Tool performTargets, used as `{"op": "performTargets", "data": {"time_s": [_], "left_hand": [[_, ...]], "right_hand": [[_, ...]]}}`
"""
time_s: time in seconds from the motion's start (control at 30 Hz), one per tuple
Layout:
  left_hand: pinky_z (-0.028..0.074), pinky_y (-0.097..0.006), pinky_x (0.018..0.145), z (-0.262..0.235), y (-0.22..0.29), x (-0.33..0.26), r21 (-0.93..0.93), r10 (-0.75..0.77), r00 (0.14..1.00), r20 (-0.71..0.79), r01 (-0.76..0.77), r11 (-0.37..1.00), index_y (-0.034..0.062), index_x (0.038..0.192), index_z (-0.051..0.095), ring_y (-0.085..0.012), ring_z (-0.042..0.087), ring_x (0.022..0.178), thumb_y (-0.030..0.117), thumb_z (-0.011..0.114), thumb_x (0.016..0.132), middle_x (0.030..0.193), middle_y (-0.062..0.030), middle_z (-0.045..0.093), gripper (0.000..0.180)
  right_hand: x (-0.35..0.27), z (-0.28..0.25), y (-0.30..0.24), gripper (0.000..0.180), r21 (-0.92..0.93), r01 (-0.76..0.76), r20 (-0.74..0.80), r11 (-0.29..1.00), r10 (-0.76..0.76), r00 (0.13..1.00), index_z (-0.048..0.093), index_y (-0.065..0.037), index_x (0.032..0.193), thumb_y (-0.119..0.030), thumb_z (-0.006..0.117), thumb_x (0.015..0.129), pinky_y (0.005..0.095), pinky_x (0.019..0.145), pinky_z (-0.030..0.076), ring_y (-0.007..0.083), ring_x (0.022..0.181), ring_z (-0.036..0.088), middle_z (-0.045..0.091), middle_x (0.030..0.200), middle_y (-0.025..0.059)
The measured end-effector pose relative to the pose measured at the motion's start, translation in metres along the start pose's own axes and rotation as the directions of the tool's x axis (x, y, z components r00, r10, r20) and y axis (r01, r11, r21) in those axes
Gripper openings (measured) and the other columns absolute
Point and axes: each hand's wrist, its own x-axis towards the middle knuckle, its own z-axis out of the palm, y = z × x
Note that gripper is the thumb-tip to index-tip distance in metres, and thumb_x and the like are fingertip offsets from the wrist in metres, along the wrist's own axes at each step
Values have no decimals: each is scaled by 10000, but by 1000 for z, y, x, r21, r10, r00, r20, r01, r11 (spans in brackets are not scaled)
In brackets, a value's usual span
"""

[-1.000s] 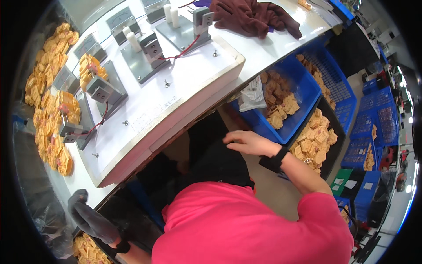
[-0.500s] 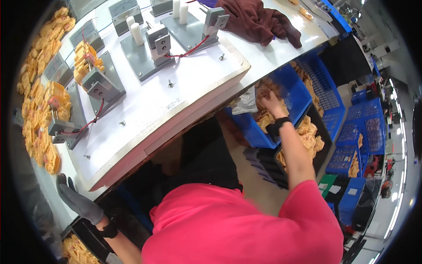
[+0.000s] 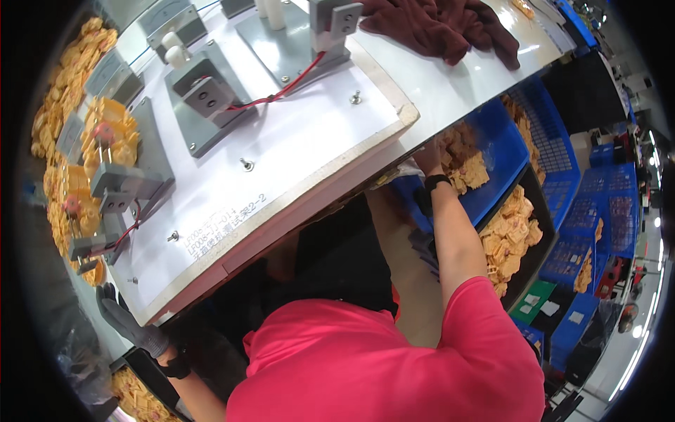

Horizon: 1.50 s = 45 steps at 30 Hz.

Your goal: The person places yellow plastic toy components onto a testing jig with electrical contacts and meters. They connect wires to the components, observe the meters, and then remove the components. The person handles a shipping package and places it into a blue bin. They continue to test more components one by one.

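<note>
My left hand (image 3: 137, 329), in a grey glove, rests at the near left edge of the table with its fingers stretched out and nothing in them. To the right, my right hand (image 3: 427, 156) is down at the near side of a blue bin (image 3: 508, 151). The table's edge hides its fingers. Beside it shows a sliver of a clear plastic bag (image 3: 408, 167). Flat yellow plastic pieces (image 3: 470, 174) lie in that bin. On the white test board (image 3: 295, 165), yellow pieces (image 3: 111, 133) sit on the two leftmost grey metal stands (image 3: 130, 184).
More yellow pieces are heaped along the table's far left (image 3: 67, 91) and in a black crate (image 3: 510, 228). A dark red cloth (image 3: 450, 32) lies on the table. Blue baskets (image 3: 612, 190) stand at the right. Small toggle switches (image 3: 246, 164) stick up from the board.
My right hand has drawn back from the middle of the blue bin toward the table, and its fingers have gone out of sight. The view has shifted; my left hand stays at the table edge.
</note>
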Motion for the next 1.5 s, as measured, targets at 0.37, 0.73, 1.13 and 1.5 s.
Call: {"op": "performTargets", "data": {"time_s": [0.37, 0.73, 1.13, 1.5], "left_hand": [[506, -442, 980, -11, -20, 0, 312, 386, 899, 208, -435, 845, 19, 1457, 305, -350, 531, 1199, 180, 353, 1057, 1410, -211, 391, 433], [401, -402, 1066, 7, 2, 0, 32, 47, 997, -63, -45, 998, -58, 1365, 422, -263, 506, 1250, 296, 399, 1037, 1346, -184, 515, 484], [417, -310, 905, 4, 11, -7, -8, -190, 977, -97, 190, 982, 3, 1122, 571, -167, 531, 997, 271, 389, 1036, 1055, -55, 566, 335], [406, -245, 835, 15, 31, -11, -15, -244, 954, 172, 250, 968, -16, 1201, 554, -83, 483, 884, 18, 469, 949, 1015, -20, 559, 267]], "right_hand": [[-17, -13, -131, 364, -239, -186, -126, 953, 159, 979, 656, -95, 1069, -313, 689, 780, 479, 875, 505, 354, 1077, 593, 437, 1306, 137], [-23, -16, -114, 565, -244, -166, -109, 955, 143, 984, 532, -112, 1247, -355, 706, 768, 526, 898, 477, 380, 1118, 565, 417, 1341, 155], [-184, -149, -296, 444, 377, 195, 793, 906, -424, 437, 582, -3, 1234, -275, 682, 896, 325, 906, 479, 251, 1066, 606, 629, 1163, 134], [-143, -199, -473, 216, 350, 683, 169, 641, -760, 627, 677, -41, 939, 36, 731, 745, 302, 721, 476, 208, 817, 606, 619, 851, 77]]}}
